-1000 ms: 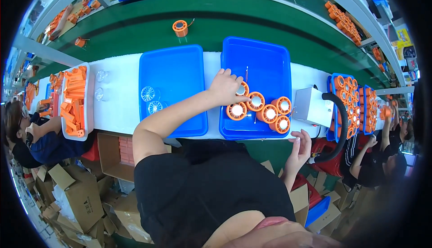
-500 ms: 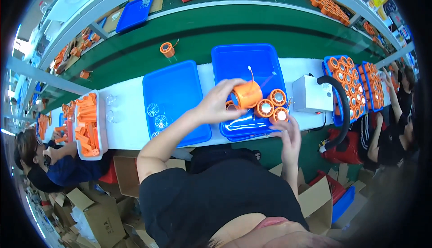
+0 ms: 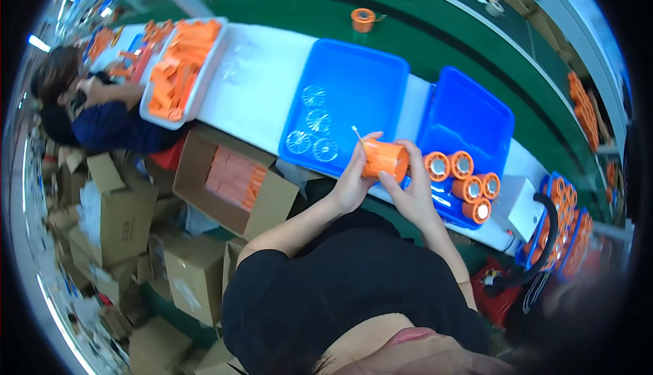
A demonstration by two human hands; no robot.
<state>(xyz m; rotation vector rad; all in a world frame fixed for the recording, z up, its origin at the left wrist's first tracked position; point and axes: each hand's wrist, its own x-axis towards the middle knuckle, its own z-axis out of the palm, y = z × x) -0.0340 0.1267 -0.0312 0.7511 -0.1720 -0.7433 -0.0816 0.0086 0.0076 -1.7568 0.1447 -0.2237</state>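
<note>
Over the table's (image 3: 258, 89) front edge, by the near right corner of the left blue tray (image 3: 360, 89), an orange cylinder (image 3: 385, 160) is being held sideways in two hands. The left hand's (image 3: 352, 183) grip is closing around its left end, where a short wire (image 3: 358, 133) is sticking up; the right hand's (image 3: 410, 195) grip is pinching the right end between thumb and fingers. Four clear discs (image 3: 318, 121) are lying toward the left tray's near left corner. Five other orange cylinders (image 3: 469, 189) are standing toward the near edge of the right blue tray (image 3: 469, 113). Further left, a white bin (image 3: 165, 123) of orange parts (image 3: 187, 55) is resting at the table's front edge.
</note>
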